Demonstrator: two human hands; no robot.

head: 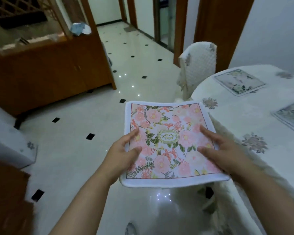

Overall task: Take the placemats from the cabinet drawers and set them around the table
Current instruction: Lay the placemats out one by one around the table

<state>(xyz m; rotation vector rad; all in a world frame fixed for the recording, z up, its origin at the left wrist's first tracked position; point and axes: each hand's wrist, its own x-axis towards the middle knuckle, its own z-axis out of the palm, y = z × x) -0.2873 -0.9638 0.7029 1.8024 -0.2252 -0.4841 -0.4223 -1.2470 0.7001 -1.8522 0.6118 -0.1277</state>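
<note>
Both hands, left and right, grip the pink floral placemat flat by its sides, probably to lay it smoothly on the desk.

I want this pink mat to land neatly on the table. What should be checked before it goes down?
1. Both hands grip pink placemat, left hand and right hand: ok.
2. Mat flat, print up: ok.
3. Mat over table: not ok, mostly over the floor.
4. Bare tablecloth near its edge: ok.
5. Clear of the two laid placemats: ok.
6. Chair placement: cannot tell.
</note>
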